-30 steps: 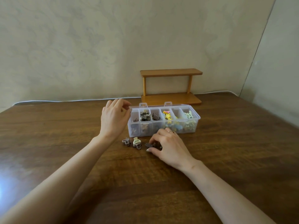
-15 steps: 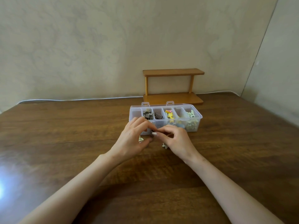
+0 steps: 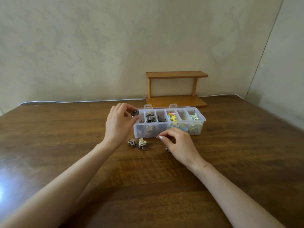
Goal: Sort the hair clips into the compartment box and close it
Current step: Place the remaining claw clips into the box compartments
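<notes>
Your left hand [image 3: 119, 124] pinches a dark clip [image 3: 135, 112] just over the left end of the open box [image 3: 162, 131]. Your right hand [image 3: 179, 145] hangs at the box's 6 o'clock, fingers loosely bent, holding nothing. Loose clips [image 3: 142, 143] lie on the table [image 3: 65, 145] at that hand's 9 o'clock.

Dark brown wood-grain table [image 3: 230, 162] fills the lower frame, with a bright glare patch [image 3: 3, 186] at its left edge. Small orange-brown wooden two-tier shelf [image 3: 176, 74] stands at the table's far edge by the wall. Thin white cable [image 3: 65, 101] runs along the back edge. Beige mottled wall [image 3: 98, 46] behind, corner at right.
</notes>
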Demonstrator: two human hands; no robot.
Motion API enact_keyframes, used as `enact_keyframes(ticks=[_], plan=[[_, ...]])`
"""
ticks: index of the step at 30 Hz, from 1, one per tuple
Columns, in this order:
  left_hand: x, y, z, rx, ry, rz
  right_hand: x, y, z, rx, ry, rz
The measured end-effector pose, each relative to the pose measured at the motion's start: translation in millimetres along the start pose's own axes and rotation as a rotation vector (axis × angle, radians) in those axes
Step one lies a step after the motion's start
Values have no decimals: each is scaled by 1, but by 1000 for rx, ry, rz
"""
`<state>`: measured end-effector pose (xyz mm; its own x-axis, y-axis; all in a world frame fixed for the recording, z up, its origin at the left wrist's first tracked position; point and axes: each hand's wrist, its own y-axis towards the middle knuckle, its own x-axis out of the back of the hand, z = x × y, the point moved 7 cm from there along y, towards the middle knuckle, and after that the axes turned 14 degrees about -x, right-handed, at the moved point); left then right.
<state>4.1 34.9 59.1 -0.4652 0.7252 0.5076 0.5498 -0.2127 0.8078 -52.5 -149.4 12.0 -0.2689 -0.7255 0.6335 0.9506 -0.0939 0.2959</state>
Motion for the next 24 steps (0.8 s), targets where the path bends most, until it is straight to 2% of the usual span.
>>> enact_keyframes(ticks=[9,12,15,17,21,24], plan=[[-35,24,38,108,52,207,-1,0,-1,0,-6,13],[-27,20,34,87,45,170,-1,1,-2,1,-21,21],[-9,12,21,36,41,107,-3,0,-2,15,-28,23],[-1,4,8,-19,10,131,-4,0,-1,18,-35,25],[-5,-19,-14,-120,-76,319,-5,-1,0,59,-104,23],[-16,-35,-20,-251,-12,460,-8,-3,1,90,-175,23]])
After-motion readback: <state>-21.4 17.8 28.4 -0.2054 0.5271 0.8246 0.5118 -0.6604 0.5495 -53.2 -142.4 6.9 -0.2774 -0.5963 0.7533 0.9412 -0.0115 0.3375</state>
